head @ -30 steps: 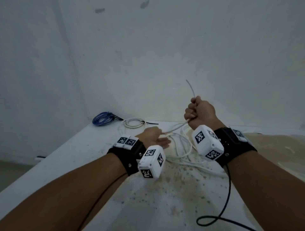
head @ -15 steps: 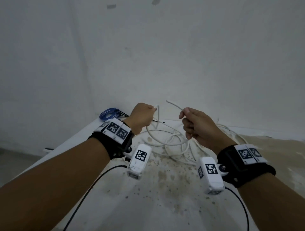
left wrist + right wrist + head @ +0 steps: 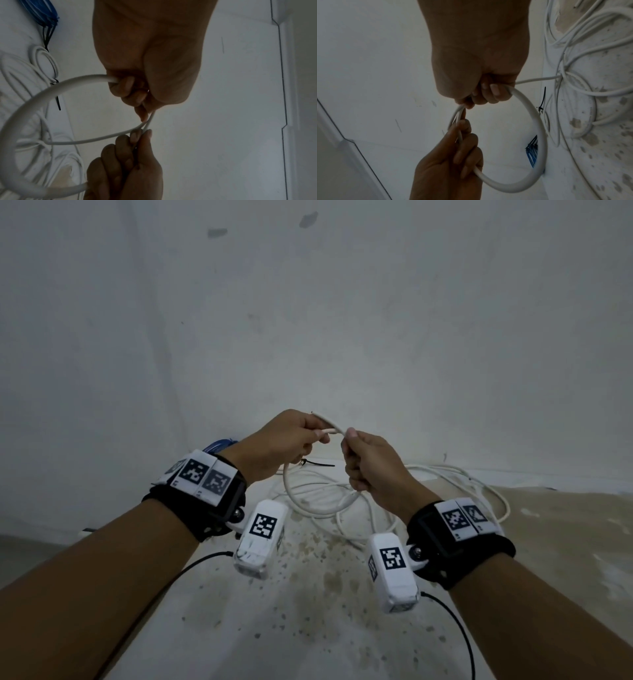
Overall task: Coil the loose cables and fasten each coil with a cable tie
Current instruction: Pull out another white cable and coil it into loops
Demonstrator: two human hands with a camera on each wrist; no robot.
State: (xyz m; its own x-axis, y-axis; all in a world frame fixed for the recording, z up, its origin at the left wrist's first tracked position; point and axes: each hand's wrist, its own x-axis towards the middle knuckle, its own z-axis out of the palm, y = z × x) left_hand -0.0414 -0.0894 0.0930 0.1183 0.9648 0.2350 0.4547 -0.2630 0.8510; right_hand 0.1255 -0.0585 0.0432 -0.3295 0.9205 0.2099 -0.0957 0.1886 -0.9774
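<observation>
Stained white table (image 3: 308,628), two hands, fingers (image 3: 356,470) gripping one white cable (image 3: 318,508) loop

Both forearms reach forward side by side, each wrist strapped in a black band carrying white marker blocks. The left hand (image 3: 284,445) is raised, knuckles up, fingers curled into a loose fist, thumb and forefinger pinching the cable (image 3: 320,510). The right hand (image 3: 371,469) sits just right of the left hand and a touch lower, fingers (image 3: 494,90) curled tight round the same cable, thumb tip pointing up beside the left hand's fingertips. The two hands are nearly touching, the cable looping down between them.
</observation>
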